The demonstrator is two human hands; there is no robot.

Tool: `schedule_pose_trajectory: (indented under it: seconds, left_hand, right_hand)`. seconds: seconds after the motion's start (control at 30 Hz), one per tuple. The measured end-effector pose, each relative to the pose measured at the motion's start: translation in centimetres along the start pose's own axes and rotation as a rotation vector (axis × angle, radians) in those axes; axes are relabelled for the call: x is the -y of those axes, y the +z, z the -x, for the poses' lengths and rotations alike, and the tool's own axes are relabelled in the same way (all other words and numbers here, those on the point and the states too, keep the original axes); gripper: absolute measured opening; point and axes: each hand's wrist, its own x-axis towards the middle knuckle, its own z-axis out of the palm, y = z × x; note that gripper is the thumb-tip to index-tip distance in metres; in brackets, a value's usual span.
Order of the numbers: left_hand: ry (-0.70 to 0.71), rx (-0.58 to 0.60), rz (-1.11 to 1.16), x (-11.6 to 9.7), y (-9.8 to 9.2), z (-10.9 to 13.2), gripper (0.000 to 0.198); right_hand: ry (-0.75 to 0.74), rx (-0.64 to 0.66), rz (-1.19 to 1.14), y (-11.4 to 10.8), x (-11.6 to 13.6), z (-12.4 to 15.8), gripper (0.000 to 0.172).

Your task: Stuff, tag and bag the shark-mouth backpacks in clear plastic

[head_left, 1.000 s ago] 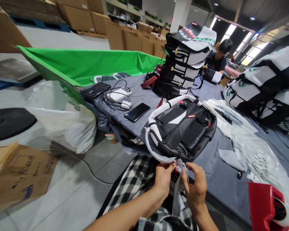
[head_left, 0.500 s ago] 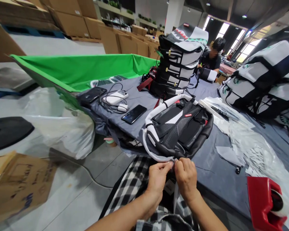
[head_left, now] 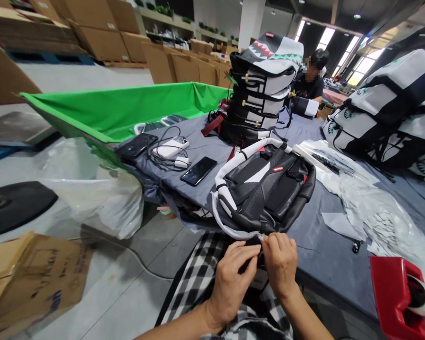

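A black-and-white backpack (head_left: 265, 189) lies on the table, its straps and back panel facing up. From its left side a strap wrapped in white film (head_left: 230, 231) curves down to the table's front edge. My right hand (head_left: 280, 259) is closed on the end of that wrapped strap, fingers curled with the thumb side toward the left. Close beside it, my left hand (head_left: 233, 276) has its fingers stretched out, with a gap between thumb and forefinger. Its fingertips point at the strap end, and nothing shows in them.
Left of the backpack lie a phone (head_left: 199, 171) and a white charger (head_left: 170, 147) with cables. Stacked backpacks (head_left: 265, 94) stand behind; more (head_left: 382, 113) are at right. Clear plastic bags (head_left: 386, 208) and a red tape dispenser (head_left: 396, 293) lie right. A person (head_left: 310, 82) sits beyond.
My left hand has loosened from a pinch at the strap end and drawn slightly down and left, thumb and forefinger parting. My right hand keeps its grip. The view has shifted slightly.
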Motion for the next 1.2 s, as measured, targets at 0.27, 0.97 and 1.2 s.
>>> schedule_pose_trajectory:
  seconds: [0.27, 0.97, 1.2]
  left_hand:
    - [0.735, 0.223, -0.719, 7.1, -2.1, 0.6, 0.057]
    - [0.505, 0.292, -0.490, 5.1, -1.8, -4.0, 0.025]
    - [0.356, 0.154, -0.506, 2.6, -2.2, -2.4, 0.022]
  right_hand:
    - [0.020, -0.038, -0.026, 0.1, 0.1, -0.1, 0.026]
    - [0.078, -0.023, -0.170, 0.1, -0.3, 0.1, 0.021]
    - [0.164, -0.046, -0.228, 0.4, 0.1, 0.2, 0.022]
